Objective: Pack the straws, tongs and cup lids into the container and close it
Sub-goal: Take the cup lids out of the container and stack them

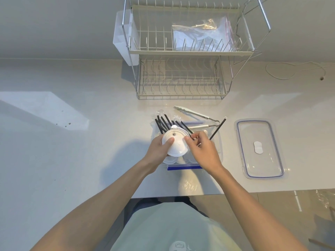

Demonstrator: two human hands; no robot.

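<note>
Container (218,142), clear plastic with blue latches, sits on the counter (72,160) below the dish rack (181,77), and both hands work over it. The left hand (159,147) grips a stack of white cup lids (175,144) from the side, thumb pressed on top. The right hand (203,149) pinches at the rim of the top lid, fingertips close together, with 1 black straw (216,129) slanting up past its fingers; whether it holds that straw I cannot tell.

Risks, as I judge them: the black straws (163,124) lean over the container's far edge, so they could block the lid's seal or tip out when nudged. The stack could slide apart if the pinch lifts more than 1 lid.

Inside the container lie more white lids near its front wall, plus the straws. The tongs (195,115) rest across its far right corner, partly outside. The container lid (259,149) lies flat to its right, well apart.
</note>
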